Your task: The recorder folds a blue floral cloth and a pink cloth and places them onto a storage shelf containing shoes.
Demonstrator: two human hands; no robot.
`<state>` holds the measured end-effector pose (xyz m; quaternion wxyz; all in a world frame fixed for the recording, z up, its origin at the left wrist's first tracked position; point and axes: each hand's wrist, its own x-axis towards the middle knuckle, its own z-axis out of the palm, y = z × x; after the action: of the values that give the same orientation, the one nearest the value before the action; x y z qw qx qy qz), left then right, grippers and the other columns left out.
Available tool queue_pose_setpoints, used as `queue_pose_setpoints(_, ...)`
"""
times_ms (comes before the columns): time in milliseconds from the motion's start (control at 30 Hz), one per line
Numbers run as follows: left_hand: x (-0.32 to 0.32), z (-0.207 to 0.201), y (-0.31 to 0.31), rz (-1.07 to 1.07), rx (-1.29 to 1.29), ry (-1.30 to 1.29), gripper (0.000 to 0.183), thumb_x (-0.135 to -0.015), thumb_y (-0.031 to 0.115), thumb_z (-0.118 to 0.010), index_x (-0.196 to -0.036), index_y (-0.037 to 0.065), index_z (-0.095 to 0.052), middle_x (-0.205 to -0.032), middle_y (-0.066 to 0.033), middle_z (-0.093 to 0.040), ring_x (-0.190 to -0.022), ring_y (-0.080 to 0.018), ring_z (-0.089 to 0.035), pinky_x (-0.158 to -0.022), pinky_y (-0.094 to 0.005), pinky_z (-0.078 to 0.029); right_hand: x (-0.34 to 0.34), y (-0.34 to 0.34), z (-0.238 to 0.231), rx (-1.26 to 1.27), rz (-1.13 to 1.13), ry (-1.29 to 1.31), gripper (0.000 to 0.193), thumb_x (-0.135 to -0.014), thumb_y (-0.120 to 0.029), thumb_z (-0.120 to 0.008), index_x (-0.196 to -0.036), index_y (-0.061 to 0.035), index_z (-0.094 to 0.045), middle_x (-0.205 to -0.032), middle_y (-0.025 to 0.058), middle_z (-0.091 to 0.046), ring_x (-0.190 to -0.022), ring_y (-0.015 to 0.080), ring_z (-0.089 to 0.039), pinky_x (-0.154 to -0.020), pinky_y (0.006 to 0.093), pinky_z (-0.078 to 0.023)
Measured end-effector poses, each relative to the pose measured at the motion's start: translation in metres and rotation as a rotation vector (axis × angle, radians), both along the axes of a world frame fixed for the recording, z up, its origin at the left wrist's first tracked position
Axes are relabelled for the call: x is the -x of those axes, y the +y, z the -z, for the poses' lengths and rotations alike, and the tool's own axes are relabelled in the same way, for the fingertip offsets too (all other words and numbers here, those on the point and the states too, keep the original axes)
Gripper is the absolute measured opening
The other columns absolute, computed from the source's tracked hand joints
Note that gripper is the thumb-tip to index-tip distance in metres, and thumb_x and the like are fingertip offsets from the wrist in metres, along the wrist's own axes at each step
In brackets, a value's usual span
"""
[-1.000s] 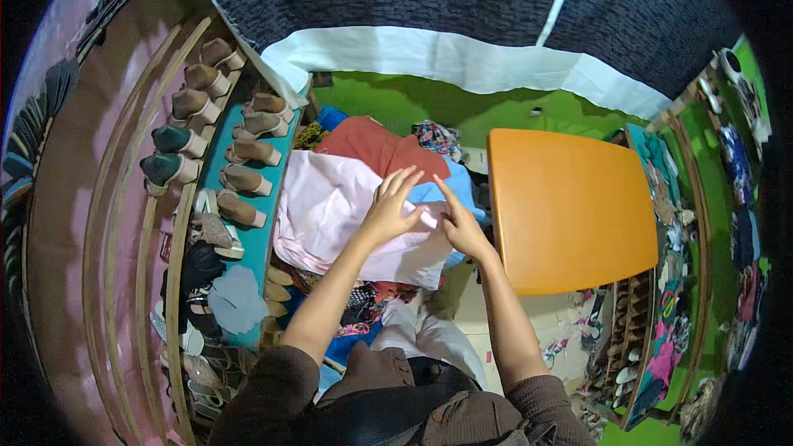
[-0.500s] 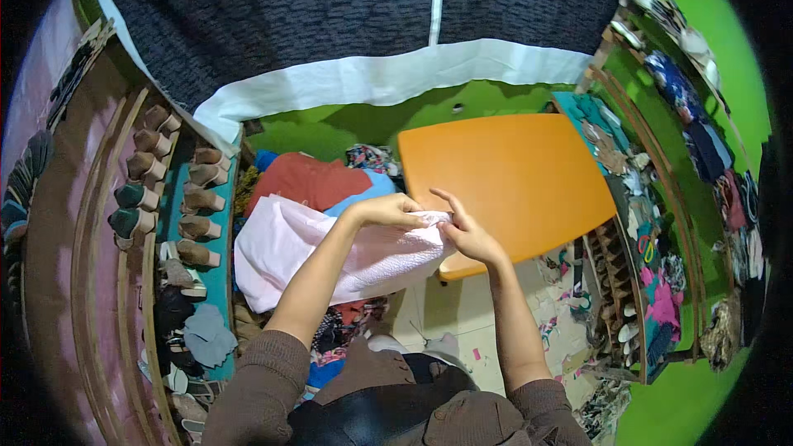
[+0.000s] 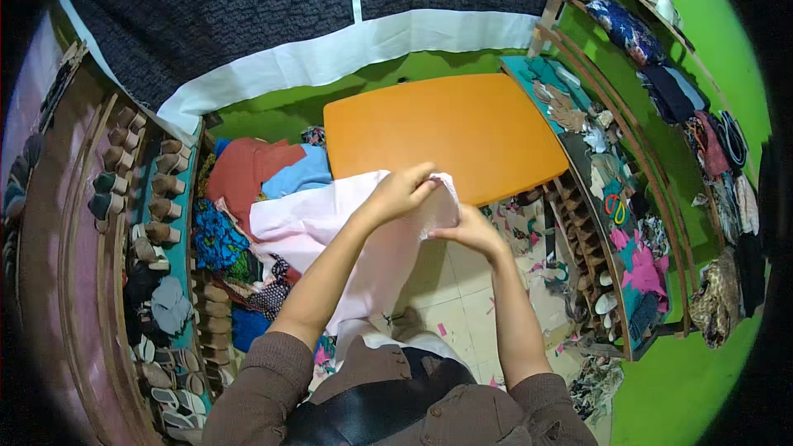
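Between my two hands hangs a pale pink cloth [image 3: 355, 256], its near part draping down toward my legs and its left part spread toward the heap of fabrics. My left hand [image 3: 398, 194] pinches its upper edge, fingers bent over. Lower and to the right, my right hand [image 3: 469, 231] grips the cloth's right edge between thumb and fingers. A short stretch of that edge lies folded between the hands. Both hands are just in front of the near left side of the orange table [image 3: 438, 132]. Folds hide some fingertips.
Red-brown cloth [image 3: 248, 169] and light blue cloth [image 3: 301, 172] lie heaped left of the table. Shoe racks [image 3: 178, 260] line the left side. On the right shelf are scissors [image 3: 615, 208] and pink scraps [image 3: 644, 268]. Fabric bits litter the tiled floor [image 3: 438, 281].
My view has turned rightward, so the room shifts left. The pink cloth now hangs lower at the front, and my hands have moved apart, the left above the right.
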<state>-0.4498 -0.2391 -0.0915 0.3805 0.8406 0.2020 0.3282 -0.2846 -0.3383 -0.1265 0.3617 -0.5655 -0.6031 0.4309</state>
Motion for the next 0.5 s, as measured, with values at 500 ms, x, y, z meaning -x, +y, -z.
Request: queue_pose_setpoints(500, 0.122, -0.058, -0.059, -0.606, -0.023, -0.424, 0.017, -0.091, 0.019, -0.049, -0.090, 0.002, -0.052, -0.070, 0.0018, -0.049, -0.063, -0.0051, -0.041, -0.055, -0.0216, -0.035, 0.025, -0.071, 0.048, -0.063, -0.052, -0.453, 0.025, -0.070, -0.026, -0.064, -0.090, -0.0114, -0.064, -0.086, 0.0136, -0.064, -0.089, 0.0333, -0.057, -0.096, 0.0553, -0.024)
